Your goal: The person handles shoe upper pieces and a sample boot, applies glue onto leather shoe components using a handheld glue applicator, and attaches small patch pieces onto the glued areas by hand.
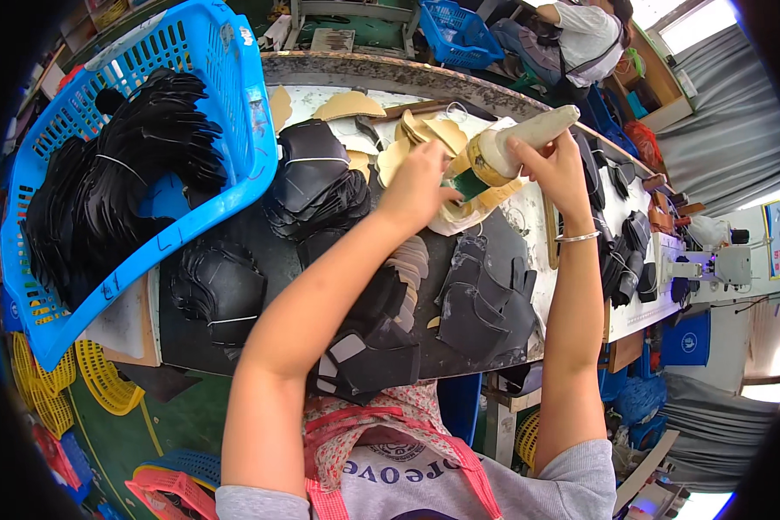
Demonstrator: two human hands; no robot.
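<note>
My right hand (pixel 556 172) is closed round a tapered bottle (pixel 537 130) with an off-white pointed end, a yellowed collar and a green part. The bottle is tilted, its point up to the right and its green part down to the left. My left hand (pixel 414 189) is at that lower end, fingers curled; what they hold, if anything, is hidden. Pale yellow curved pieces (pixel 446 134) lie round and behind my left hand. Below the hands, black cut pieces (pixel 485 303) are spread on a dark board (pixel 425 251), with a stack of beige-edged pieces (pixel 410 273) beside them.
A blue basket (pixel 260 130) at the left holds black pieces bundled with bands (pixel 121 165). More banded black stacks (pixel 312 178) stand beside it. A sewing machine (pixel 719 264) is at the far right. Another person (pixel 581 39) sits beyond the table, near a blue crate (pixel 459 35).
</note>
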